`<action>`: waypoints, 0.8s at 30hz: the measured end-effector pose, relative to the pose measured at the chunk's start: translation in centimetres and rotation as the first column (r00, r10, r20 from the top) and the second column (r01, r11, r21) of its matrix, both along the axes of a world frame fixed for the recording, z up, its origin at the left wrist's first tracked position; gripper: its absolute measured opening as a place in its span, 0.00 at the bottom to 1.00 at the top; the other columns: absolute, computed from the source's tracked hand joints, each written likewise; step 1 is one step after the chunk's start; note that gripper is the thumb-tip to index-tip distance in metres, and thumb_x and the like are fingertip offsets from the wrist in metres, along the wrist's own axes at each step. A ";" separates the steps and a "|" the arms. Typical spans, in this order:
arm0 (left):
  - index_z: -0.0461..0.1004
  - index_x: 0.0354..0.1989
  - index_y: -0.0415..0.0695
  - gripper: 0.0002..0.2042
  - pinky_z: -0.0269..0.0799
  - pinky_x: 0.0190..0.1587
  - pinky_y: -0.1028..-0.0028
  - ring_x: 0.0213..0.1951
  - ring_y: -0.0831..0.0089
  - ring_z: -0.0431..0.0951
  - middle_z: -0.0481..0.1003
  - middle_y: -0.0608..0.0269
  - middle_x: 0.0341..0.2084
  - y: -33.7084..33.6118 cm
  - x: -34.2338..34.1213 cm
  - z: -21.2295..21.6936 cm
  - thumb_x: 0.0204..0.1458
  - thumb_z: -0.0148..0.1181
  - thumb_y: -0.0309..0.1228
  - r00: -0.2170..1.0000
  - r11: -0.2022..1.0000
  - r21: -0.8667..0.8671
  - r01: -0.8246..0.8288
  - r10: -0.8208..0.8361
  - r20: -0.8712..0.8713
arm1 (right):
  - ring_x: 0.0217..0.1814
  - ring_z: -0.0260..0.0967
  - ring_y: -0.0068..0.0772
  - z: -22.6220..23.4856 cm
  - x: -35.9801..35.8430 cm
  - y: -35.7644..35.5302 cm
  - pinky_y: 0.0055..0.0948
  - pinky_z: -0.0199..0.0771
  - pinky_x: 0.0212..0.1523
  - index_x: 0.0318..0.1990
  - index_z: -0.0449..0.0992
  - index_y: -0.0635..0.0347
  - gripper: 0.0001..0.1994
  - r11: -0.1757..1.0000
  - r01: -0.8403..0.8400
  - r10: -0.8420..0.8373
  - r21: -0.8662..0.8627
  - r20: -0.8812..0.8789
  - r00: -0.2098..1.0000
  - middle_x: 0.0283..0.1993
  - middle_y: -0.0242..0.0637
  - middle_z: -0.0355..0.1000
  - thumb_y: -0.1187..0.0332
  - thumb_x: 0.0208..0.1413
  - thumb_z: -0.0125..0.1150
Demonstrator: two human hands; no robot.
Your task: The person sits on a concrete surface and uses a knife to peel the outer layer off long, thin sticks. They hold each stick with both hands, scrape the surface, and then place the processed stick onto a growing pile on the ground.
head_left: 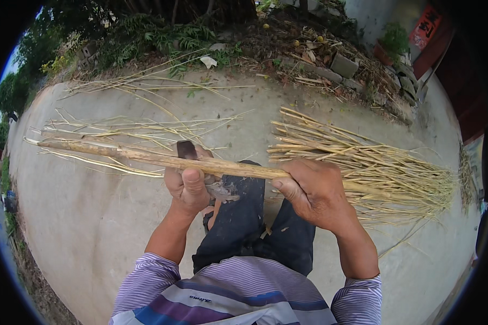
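A long pale-brown stick lies crosswise before me, its left end forked into whitish thin tips. My right hand is closed around it right of the middle, thumb pressed along the top. My left hand is closed about the stick left of the middle, fingers behind it and thumb in front. A dark flat piece sticks up behind the stick at that hand, and a rough grey lump shows below. Whether these belong to one tool I cannot tell. Part of the left fingers is hidden by the stick.
A thick bundle of cut stalks lies on the concrete floor to the right. Thin pale twigs lie at left, more branches beyond. Blocks and plants edge the far side. My dark-trousered legs are below.
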State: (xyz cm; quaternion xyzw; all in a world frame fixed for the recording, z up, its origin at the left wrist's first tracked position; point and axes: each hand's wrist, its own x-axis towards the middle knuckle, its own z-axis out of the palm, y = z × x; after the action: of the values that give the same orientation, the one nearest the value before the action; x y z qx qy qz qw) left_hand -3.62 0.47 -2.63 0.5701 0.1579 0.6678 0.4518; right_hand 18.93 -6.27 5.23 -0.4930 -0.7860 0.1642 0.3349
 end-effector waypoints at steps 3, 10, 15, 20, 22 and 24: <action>0.69 0.34 0.40 0.17 0.63 0.26 0.73 0.23 0.76 0.67 0.68 0.66 0.21 -0.5 2.6 -1.8 0.54 0.67 0.41 0.976 0.982 0.187 -0.029 0.068 -0.208 | 0.28 0.71 0.46 0.3 -1.6 0.6 0.39 0.69 0.27 0.37 0.76 0.57 0.10 0.998 -0.056 0.055 0.027 0.017 0.998 0.28 0.40 0.72 0.61 0.58 0.61; 0.65 0.29 0.41 0.28 0.63 0.23 0.77 0.23 0.78 0.68 0.68 0.62 0.20 -0.6 0.8 0.8 0.58 0.52 0.60 0.976 0.993 -0.039 -0.108 0.099 -0.193 | 0.26 0.70 0.46 -0.1 0.6 0.1 0.39 0.68 0.25 0.35 0.74 0.57 0.10 1.000 0.011 -0.013 0.026 0.067 0.998 0.27 0.39 0.71 0.60 0.59 0.59; 0.67 0.34 0.40 0.20 0.62 0.25 0.76 0.22 0.77 0.67 0.70 0.63 0.22 -0.4 1.6 -1.1 0.58 0.59 0.48 0.949 0.980 0.196 -0.020 0.080 -0.304 | 0.24 0.70 0.45 0.1 -0.8 0.2 0.40 0.67 0.23 0.34 0.74 0.56 0.09 0.998 -0.049 0.047 0.046 0.045 0.998 0.26 0.39 0.70 0.61 0.59 0.60; 0.68 0.37 0.38 0.17 0.61 0.24 0.77 0.21 0.78 0.66 0.69 0.65 0.21 -1.0 2.5 -0.7 0.59 0.61 0.42 0.956 0.975 0.219 0.035 0.032 -0.293 | 0.23 0.70 0.46 -0.3 -1.0 -0.2 0.40 0.67 0.22 0.32 0.72 0.58 0.10 0.994 -0.068 0.065 0.082 0.035 0.997 0.25 0.40 0.70 0.61 0.59 0.60; 0.68 0.37 0.38 0.17 0.61 0.25 0.76 0.22 0.78 0.66 0.69 0.65 0.21 -1.5 3.5 -1.6 0.59 0.60 0.42 0.979 0.980 0.196 0.027 0.014 -0.204 | 0.23 0.70 0.47 -0.6 -1.3 -0.4 0.40 0.66 0.22 0.32 0.72 0.58 0.10 0.994 -0.063 0.062 0.084 0.017 0.998 0.25 0.41 0.69 0.62 0.59 0.60; 0.66 0.36 0.39 0.18 0.62 0.24 0.76 0.22 0.78 0.66 0.68 0.64 0.22 -1.9 3.7 -2.1 0.60 0.57 0.45 0.981 0.983 0.186 0.016 0.020 -0.190 | 0.23 0.70 0.47 -0.7 -1.4 -0.6 0.40 0.67 0.22 0.32 0.72 0.58 0.10 0.994 -0.062 0.060 0.085 0.026 0.998 0.24 0.41 0.69 0.62 0.59 0.60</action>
State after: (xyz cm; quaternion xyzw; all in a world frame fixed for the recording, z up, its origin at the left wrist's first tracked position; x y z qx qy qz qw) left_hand 0.09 -1.45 -4.71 0.6712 0.1381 0.6222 0.3785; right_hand 17.54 -6.85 4.52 -0.4560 -0.8108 0.1348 0.3413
